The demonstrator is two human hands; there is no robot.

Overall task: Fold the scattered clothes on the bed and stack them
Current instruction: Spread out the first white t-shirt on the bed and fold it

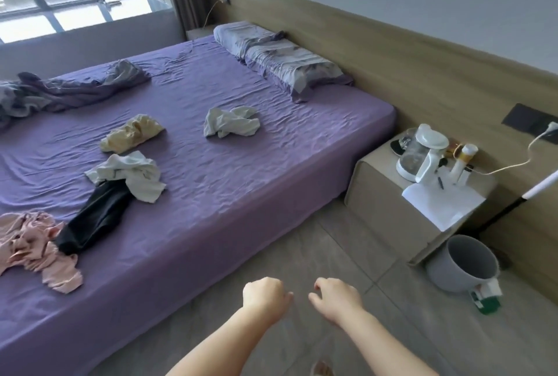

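Observation:
Crumpled clothes lie scattered on the purple bed: a pale white garment near the middle, a yellow one to its left, another whitish one overlapping a black garment, and a pink one at the left edge. My left hand and my right hand hover side by side above the floor beside the bed. Both have curled fingers and hold nothing. Neither touches any clothing.
Two pillows lie at the headboard and a rumpled blanket on the bed's far side. A nightstand with a kettle and paper stands right of the bed. A grey bin sits on the tiled floor.

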